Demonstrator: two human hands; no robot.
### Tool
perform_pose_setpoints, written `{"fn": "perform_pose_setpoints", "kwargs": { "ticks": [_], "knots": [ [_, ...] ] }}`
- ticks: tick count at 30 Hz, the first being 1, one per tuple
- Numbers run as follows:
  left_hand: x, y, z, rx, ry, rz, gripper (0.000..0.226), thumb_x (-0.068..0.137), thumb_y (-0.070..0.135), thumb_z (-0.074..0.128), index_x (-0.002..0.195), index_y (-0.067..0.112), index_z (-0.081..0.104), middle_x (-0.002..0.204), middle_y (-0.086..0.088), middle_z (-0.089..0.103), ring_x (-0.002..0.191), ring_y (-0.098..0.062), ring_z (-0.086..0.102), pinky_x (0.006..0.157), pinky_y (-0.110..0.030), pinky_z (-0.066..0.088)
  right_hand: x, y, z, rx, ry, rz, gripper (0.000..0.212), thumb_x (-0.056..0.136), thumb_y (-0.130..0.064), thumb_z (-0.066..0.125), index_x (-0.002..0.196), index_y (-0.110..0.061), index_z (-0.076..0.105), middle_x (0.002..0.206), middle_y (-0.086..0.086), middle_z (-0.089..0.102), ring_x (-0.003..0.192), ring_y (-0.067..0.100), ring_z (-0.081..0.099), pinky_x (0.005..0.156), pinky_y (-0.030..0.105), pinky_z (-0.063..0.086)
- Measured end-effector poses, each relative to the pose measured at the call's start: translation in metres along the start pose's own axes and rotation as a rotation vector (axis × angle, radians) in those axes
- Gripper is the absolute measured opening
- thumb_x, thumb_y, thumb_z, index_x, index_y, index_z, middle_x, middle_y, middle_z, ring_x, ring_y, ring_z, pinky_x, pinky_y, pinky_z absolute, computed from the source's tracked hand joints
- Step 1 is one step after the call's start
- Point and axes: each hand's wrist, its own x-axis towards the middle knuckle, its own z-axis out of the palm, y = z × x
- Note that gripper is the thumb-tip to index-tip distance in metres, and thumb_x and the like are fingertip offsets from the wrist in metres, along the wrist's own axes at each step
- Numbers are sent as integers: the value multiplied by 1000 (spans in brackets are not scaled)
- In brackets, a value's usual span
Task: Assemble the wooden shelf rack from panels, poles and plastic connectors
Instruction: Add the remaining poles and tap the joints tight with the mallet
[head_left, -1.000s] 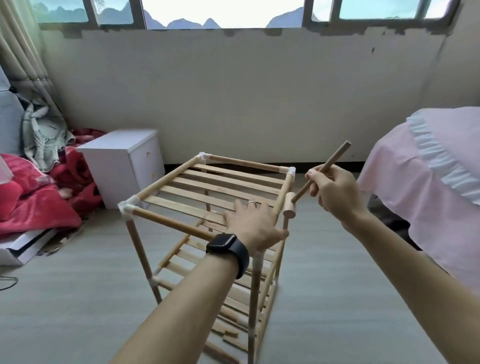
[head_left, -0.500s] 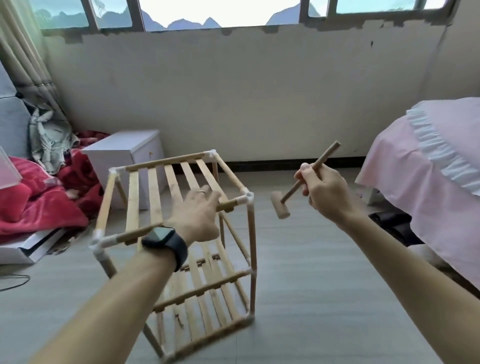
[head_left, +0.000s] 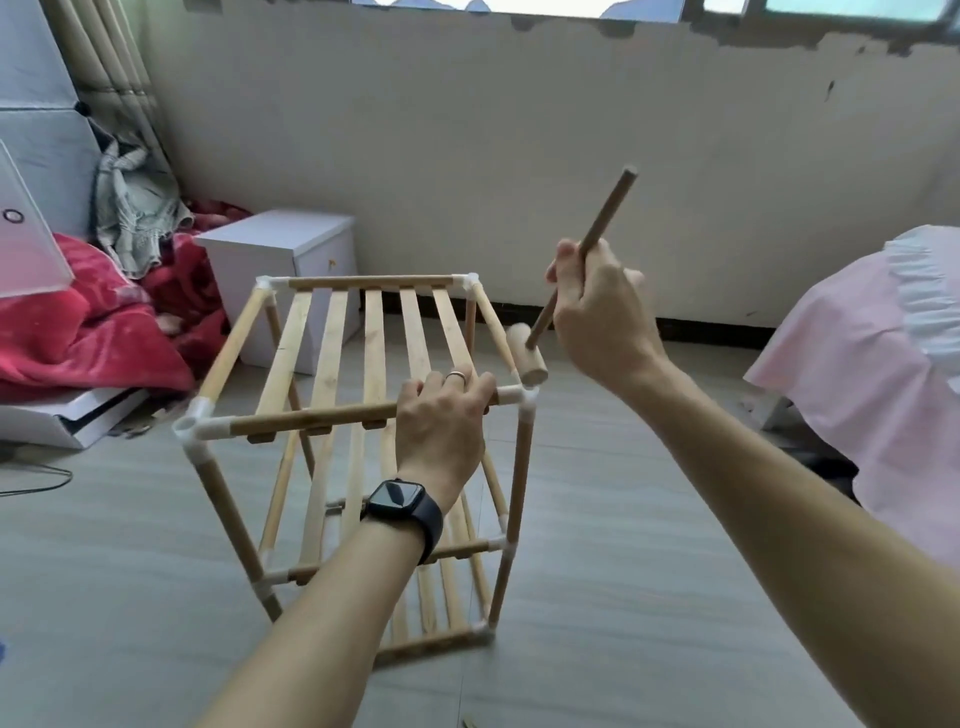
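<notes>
The wooden shelf rack (head_left: 332, 358) stands upright on the floor, with slatted panels, round poles and white plastic connectors at its corners. My left hand (head_left: 441, 415) grips the near top rail close to the right front corner connector (head_left: 527, 397). My right hand (head_left: 597, 312) holds a small wooden mallet by its handle. The mallet head (head_left: 525, 359) hangs just above that corner connector, handle slanting up to the right. An open connector (head_left: 189, 427) caps the left front corner.
A white bedside cabinet (head_left: 280, 260) stands behind the rack against the wall. Red blankets (head_left: 78, 332) and clothes pile at the left over a white box (head_left: 67, 415). A bed with pink cover (head_left: 883, 389) fills the right side. Grey floor surrounds the rack.
The rack has been turned round under my left hand, which now grips the near rail. The mallet in my right hand has come down to the right front corner.
</notes>
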Motion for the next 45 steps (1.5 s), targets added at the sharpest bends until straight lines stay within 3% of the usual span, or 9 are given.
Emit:
{"fn": "perform_pose_setpoints", "kwargs": {
  "ticks": [3, 7, 12, 16, 20, 24, 28, 37, 45],
  "knots": [
    [0, 0, 3, -5, 0, -1, 25, 99, 12, 45, 112, 25, 62, 111, 1, 68, 89, -24, 63, 80, -41, 45, 10, 8, 8, -160, -182, 82, 39, 111, -35, 32, 103, -9, 61, 79, 3, 65, 72, 19, 65, 77, 41, 53],
    [0, -3, 7, -5, 33, -3, 15, 102, 18, 51, 109, 24, 63, 107, 1, 69, 87, -24, 63, 78, -40, 46, 34, 5, -4, -7, 182, -1, 36, 109, -35, 33, 96, -14, 59, 71, -15, 56, 68, -15, 58, 61, 3, 40],
    [-1, 3, 9, -17, 27, 1, 19, 105, 20, 44, 114, 25, 60, 112, 0, 68, 93, -24, 62, 82, -40, 45, 10, 19, 12, -214, -123, 32, 36, 111, -32, 33, 101, -8, 58, 77, 3, 67, 65, 16, 64, 70, 36, 51],
    [-1, -1, 10, -18, 34, -5, 17, 104, 20, 46, 113, 25, 60, 110, 0, 68, 92, -24, 62, 82, -40, 46, 15, 18, 5, -15, 166, -47, 28, 110, -30, 34, 98, -15, 53, 70, -14, 55, 56, -6, 59, 51, 12, 42],
    [-2, -1, 9, -11, 30, -5, 16, 103, 21, 48, 114, 26, 59, 111, 2, 67, 92, -22, 62, 82, -39, 45, -5, 22, 16, -70, -72, -19, 28, 111, -29, 34, 98, -13, 53, 70, -7, 58, 57, 9, 63, 53, 22, 48],
    [-3, -2, 7, -5, 26, -10, 13, 100, 21, 53, 110, 26, 60, 110, 2, 67, 90, -22, 62, 81, -40, 45, 2, 21, 10, 123, 215, -28, 26, 111, -29, 34, 99, -15, 52, 67, -11, 54, 49, 0, 56, 47, 16, 42],
    [-4, 1, 2, -16, 16, -23, 15, 100, 20, 53, 110, 28, 62, 111, 2, 68, 92, -22, 62, 82, -39, 45, -19, 27, 15, 2, -87, 60, 32, 111, -31, 35, 97, -11, 56, 67, -5, 58, 55, -7, 59, 50, 9, 41],
    [-3, 1, 5, 13, 18, -29, 17, 98, 19, 54, 110, 28, 62, 106, 2, 69, 89, -23, 62, 81, -40, 44, -58, 46, -38, 986, -393, 666, 37, 97, -19, 43, 118, -10, 72, 110, 17, 72, 57, 23, 63, 48, 26, 50],
    [-4, 0, 6, 27, 39, -24, 20, 98, 16, 49, 112, 24, 62, 107, -1, 68, 92, -25, 62, 82, -42, 43, -75, 58, -51, 323, -431, 469, 17, 106, -18, 51, 122, -17, 44, 94, 3, 76, 46, 9, 54, 44, 24, 43]
  ]
}}
